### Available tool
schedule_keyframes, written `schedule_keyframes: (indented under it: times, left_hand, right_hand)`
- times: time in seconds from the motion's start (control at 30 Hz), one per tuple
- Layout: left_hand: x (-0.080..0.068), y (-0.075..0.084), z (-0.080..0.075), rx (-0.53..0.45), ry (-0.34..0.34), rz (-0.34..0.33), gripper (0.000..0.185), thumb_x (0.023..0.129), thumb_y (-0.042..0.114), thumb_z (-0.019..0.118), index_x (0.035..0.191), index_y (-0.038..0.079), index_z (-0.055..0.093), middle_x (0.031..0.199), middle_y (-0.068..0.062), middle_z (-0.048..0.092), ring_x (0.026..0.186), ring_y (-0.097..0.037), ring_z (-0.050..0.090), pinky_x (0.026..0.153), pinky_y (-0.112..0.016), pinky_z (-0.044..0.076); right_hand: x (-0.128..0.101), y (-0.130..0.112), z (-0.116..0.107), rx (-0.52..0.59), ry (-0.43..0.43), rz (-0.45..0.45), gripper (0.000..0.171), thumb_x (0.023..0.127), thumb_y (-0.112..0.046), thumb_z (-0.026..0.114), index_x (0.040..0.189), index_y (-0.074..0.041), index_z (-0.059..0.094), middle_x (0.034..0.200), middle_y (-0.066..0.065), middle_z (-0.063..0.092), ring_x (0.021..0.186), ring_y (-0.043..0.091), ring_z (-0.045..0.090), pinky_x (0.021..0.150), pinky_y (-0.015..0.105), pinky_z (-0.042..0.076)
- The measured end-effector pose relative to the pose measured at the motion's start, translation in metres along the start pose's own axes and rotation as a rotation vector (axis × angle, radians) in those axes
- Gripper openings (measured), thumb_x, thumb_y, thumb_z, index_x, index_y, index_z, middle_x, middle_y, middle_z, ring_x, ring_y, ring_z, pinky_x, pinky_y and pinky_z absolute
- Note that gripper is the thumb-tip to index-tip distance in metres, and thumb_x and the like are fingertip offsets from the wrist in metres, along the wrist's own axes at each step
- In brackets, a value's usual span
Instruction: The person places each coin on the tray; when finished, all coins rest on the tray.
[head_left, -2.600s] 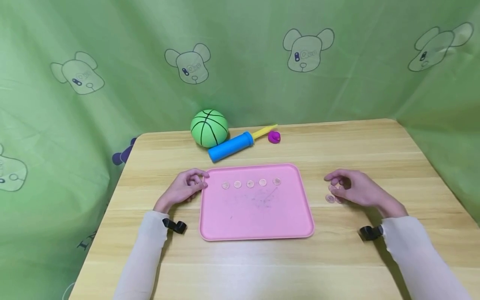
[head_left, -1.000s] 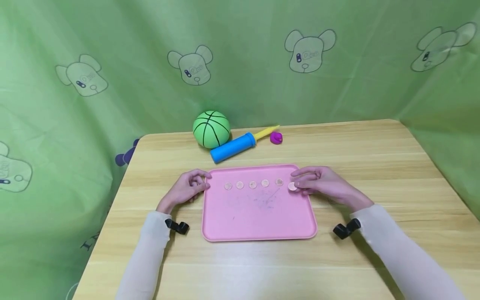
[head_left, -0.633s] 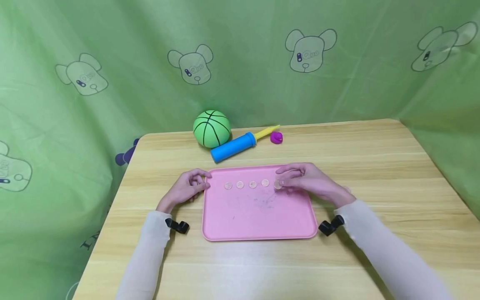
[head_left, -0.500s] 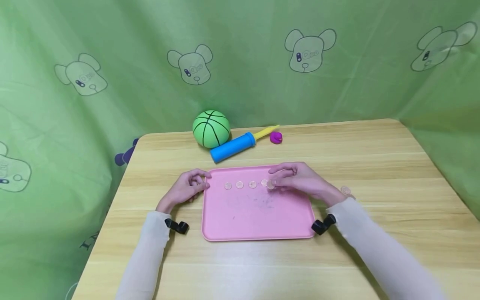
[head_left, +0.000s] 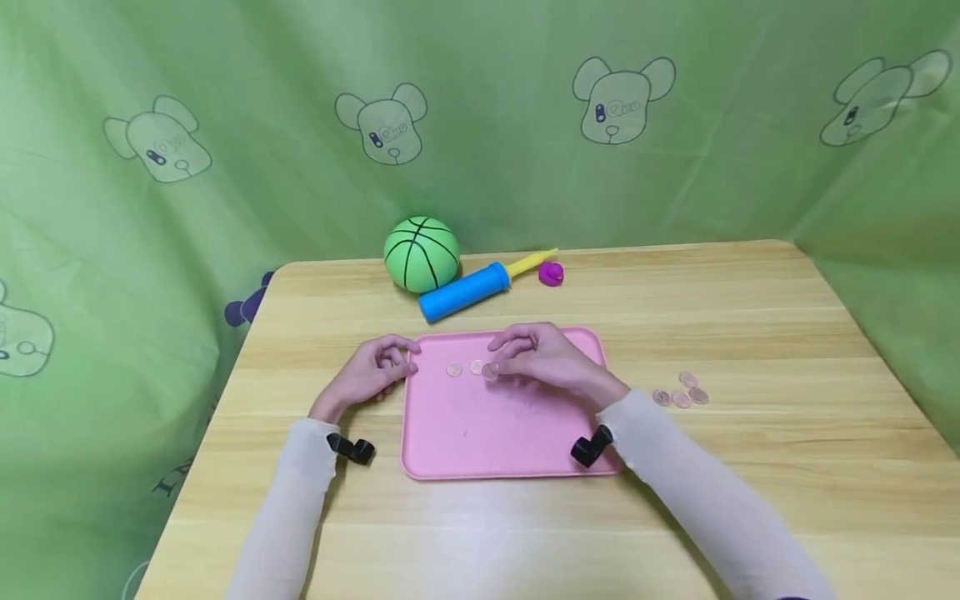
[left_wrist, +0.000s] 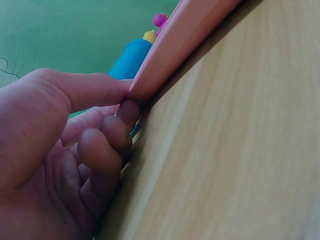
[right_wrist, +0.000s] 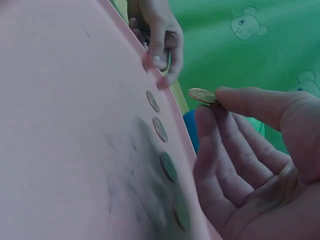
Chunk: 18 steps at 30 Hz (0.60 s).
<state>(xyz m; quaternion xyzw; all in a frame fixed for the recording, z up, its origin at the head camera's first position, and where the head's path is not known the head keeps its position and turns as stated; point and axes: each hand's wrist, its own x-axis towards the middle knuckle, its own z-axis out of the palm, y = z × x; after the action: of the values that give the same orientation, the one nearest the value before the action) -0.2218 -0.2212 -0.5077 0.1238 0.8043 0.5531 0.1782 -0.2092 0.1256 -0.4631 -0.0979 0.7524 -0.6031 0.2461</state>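
My right hand (head_left: 543, 358) pinches a coin (right_wrist: 202, 95) between thumb and fingertips, held over a pink tray (head_left: 510, 454). Beneath it a row of copper-coloured coins lies on the tray; in the head view two stay visible at the left end, one being the leftmost coin (head_left: 453, 368), and the hand covers others. More of that row shows in the right wrist view, such as a coin (right_wrist: 160, 129) in mid-row. At the tray's left edge my left hand (head_left: 367, 371) pinches the rim, as the left wrist view shows from close by.
Several loose coins (head_left: 681, 399) lie on the wooden table (head_left: 750, 317) right of the tray. Behind the tray are a green ball (head_left: 422, 255), a blue pump (head_left: 465, 292) with a yellow nozzle and a small purple duck (head_left: 551, 273). Green printed cloth (head_left: 495, 183) surrounds the table.
My right hand has gone from the loose coins on the right to the tray with a coin, then leftward along the row. The left hand has stayed at the rim.
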Motion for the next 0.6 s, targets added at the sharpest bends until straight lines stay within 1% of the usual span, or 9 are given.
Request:
schedule_keyframes:
  times: [0.07,0.17,0.27,0.37,0.47,0.6]
  left_hand:
    - [0.0,-0.001,-0.001,0.001,0.0,0.0,0.033,0.104,0.01,0.072,0.136,0.003,0.067,0.087,-0.005,0.066,0.055,-0.01,0.052,0.046,-0.023,0.045]
    - [0.001,0.0,-0.002,0.004,0.0,-0.004,0.033,0.104,0.01,0.072,0.136,0.003,0.067,0.087,-0.005,0.066,0.055,-0.01,0.052,0.046,-0.023,0.045]
    - [0.0,0.001,-0.002,0.002,0.003,-0.006,0.034,0.104,0.01,0.072,0.136,0.003,0.067,0.087,-0.004,0.066,0.055,-0.009,0.051,0.045,-0.023,0.044]
    - [0.0,0.002,-0.001,0.001,0.007,-0.007,0.033,0.104,0.01,0.073,0.136,0.003,0.068,0.087,-0.004,0.066,0.055,-0.01,0.051,0.045,-0.023,0.044]
    - [0.0,0.001,-0.001,0.002,0.006,-0.001,0.034,0.104,0.01,0.073,0.136,0.003,0.068,0.088,-0.005,0.066,0.054,-0.01,0.051,0.045,-0.023,0.044]
    - [0.001,0.0,0.0,0.0,0.005,0.002,0.034,0.104,0.01,0.073,0.136,0.003,0.068,0.088,-0.005,0.067,0.054,-0.01,0.052,0.045,-0.023,0.045]
  right_hand:
    - [0.005,-0.001,0.006,-0.026,0.004,-0.007,0.041,0.093,-0.019,0.088,0.129,-0.006,0.071,0.102,0.003,0.083,0.084,0.021,0.071,0.067,0.029,0.056]
    - [0.012,-0.001,0.015,-0.05,0.001,0.002,0.043,0.091,-0.022,0.091,0.126,-0.007,0.072,0.1,0.005,0.083,0.078,0.022,0.068,0.063,0.029,0.055]
    - [0.017,-0.003,0.026,-0.093,-0.003,0.002,0.042,0.089,-0.021,0.092,0.124,-0.007,0.074,0.096,0.006,0.083,0.072,0.021,0.066,0.059,0.028,0.053]
    - [0.02,-0.005,0.036,-0.158,-0.004,-0.032,0.037,0.089,-0.017,0.091,0.121,-0.007,0.075,0.093,0.006,0.082,0.07,0.02,0.067,0.059,0.028,0.053]
    - [0.025,-0.002,0.044,-0.242,-0.003,-0.087,0.032,0.089,-0.014,0.091,0.117,-0.007,0.076,0.09,0.004,0.083,0.073,0.016,0.072,0.066,0.027,0.057]
    - [0.029,0.0,0.053,-0.336,-0.004,-0.133,0.029,0.088,-0.015,0.093,0.112,-0.009,0.078,0.088,0.0,0.082,0.078,0.011,0.076,0.08,0.026,0.058]
